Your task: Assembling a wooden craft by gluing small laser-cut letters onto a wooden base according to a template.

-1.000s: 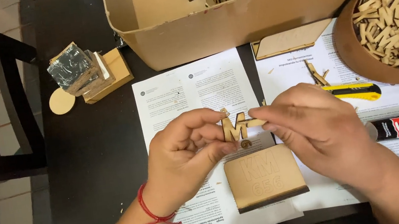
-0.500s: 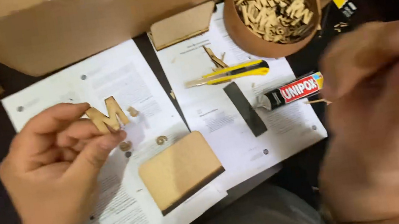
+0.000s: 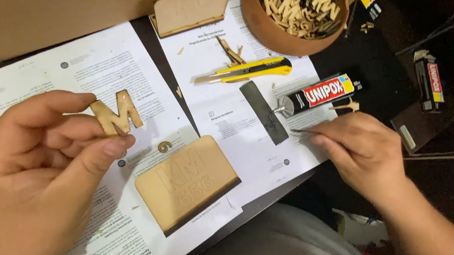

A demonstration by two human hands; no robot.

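The work surface is a dark table [image 3: 448, 13] covered with printed paper sheets [image 3: 25, 79], and a big cardboard box [image 3: 46, 17] stands at the far edge.

On the left side, I see the left hand [image 3: 29, 191] raised above the papers. Its thumb and forefinger are closed on a small wooden letter [image 3: 117, 114], which it holds flat and facing up. The other fingers are curled loosely under it. Just below the letter lies a tiny wooden number [image 3: 164, 147], and next to that is a wooden plaque [image 3: 187, 181] with carved slots.

In the middle are a yellow cutter knife [image 3: 243, 72] and an open glue tube [image 3: 317, 94] lying on its side. Behind them is a round bowl [image 3: 260, 28] full of wooden pieces.

On the right, the right hand [image 3: 360, 150] rests low, palm down. Its fingertips pinch a thin stick [image 3: 304, 131] that points toward the glue nozzle.

I think only a small drop of glue should go on the stick. The letter should stay level and be gripped by its edges, so the back is free.
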